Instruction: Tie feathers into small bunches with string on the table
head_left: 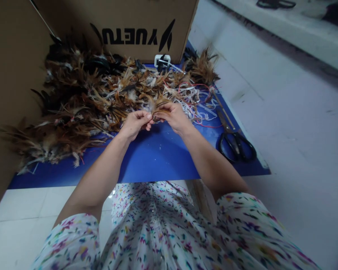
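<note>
Both hands meet over the near edge of a wide pile of brown and black feathers (101, 90) on a blue table (157, 157). Pinched in my right hand (170, 115) is a small bunch of brown feathers (161, 107), its tips pointing up and away. My left hand (138, 123) is closed, thumb against forefinger, at the base of the same bunch. The exact spot between the fingertips is too small to make out. White strips and red string (193, 99) lie tangled just beyond my right hand.
Black-handled scissors (236, 146) lie at the table's right side, beside a thin stick (225, 110). A large cardboard box (141, 15) stands behind the pile, and brown cardboard (11, 75) rises on the left. A white plastic piece (162, 60) sits near the box.
</note>
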`<state>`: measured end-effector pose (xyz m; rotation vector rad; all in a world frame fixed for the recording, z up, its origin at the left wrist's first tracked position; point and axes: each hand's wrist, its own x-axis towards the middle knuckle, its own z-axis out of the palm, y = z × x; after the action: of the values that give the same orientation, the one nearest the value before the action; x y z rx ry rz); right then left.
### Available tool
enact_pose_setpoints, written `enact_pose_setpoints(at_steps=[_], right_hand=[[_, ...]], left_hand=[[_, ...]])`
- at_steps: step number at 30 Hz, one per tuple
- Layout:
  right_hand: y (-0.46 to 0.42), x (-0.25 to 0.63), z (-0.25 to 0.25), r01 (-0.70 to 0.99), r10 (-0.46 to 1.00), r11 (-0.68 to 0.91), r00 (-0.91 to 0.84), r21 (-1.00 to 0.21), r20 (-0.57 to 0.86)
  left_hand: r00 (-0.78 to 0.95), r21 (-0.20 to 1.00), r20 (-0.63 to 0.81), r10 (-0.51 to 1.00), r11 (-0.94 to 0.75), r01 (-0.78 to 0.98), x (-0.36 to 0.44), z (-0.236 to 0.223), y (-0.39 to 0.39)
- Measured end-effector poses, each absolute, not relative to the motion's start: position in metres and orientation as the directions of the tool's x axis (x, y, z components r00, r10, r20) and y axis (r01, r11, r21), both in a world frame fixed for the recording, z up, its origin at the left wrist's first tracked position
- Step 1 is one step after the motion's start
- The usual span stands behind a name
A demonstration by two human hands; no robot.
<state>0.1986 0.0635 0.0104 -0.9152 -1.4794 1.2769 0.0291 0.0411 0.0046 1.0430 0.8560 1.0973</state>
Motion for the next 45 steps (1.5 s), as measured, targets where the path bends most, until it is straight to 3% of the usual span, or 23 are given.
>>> enact_pose_setpoints(at_steps=[25, 31, 34, 37, 42, 45], right_hand=[[0.061, 0.195, 0.010, -0.131, 0.937, 0.177, -0.280, -0.975, 0.208], [0.069, 0.208, 0.009, 0.027, 0.952, 0.274, -0.150, -0.961, 0.267], [0.074, 0.213, 0.003, 0.275, 0.919, 0.393, -0.126, -0.877, 0.373], [0.074, 0.209, -0.003, 0.506, 0.875, 0.483, -0.256, -0.715, 0.410], [0.069, 0.190, -0.011, 0.741, 0.825, 0.558, -0.446, -0.374, 0.347], [0.071, 0.183, -0.013, 0.801, 0.836, 0.538, -0.465, -0.265, 0.291]], left_hand=[[0.251, 0.945, -0.008, 0.968, 0.089, -0.314, 0.029, 0.003, 0.042], [0.054, 0.915, 0.031, 0.998, -0.007, -0.402, 0.025, 0.013, 0.045], [-0.079, 0.900, 0.038, 0.996, -0.068, -0.431, 0.019, 0.019, 0.049], [-0.176, 0.893, 0.023, 0.984, -0.099, -0.439, 0.013, 0.023, 0.053], [-0.228, 0.880, 0.015, 0.974, -0.121, -0.460, 0.009, 0.022, 0.056], [-0.227, 0.877, 0.007, 0.974, -0.115, -0.466, 0.009, 0.020, 0.056]])
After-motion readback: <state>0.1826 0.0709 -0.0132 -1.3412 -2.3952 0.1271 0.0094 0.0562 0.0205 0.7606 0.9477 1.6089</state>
